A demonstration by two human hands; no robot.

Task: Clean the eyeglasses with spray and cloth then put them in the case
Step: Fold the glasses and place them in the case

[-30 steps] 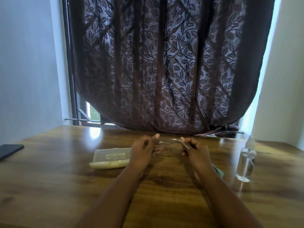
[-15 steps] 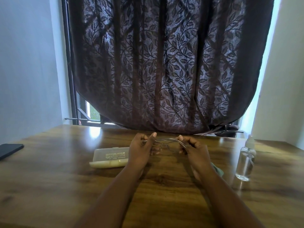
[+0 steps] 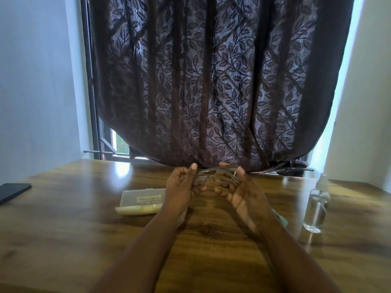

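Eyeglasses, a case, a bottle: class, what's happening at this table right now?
A person holds thin metal-framed eyeglasses above the wooden table, the left hand and right hand each with a grip on one side. The pale translucent plastic case lies closed to the left, the clear spray bottle stands upright to the right, and a light green cloth peeks from behind the right forearm.

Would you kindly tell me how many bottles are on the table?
1. The spray bottle stands upright at the table's right side, beyond the right hand. None seems hidden.
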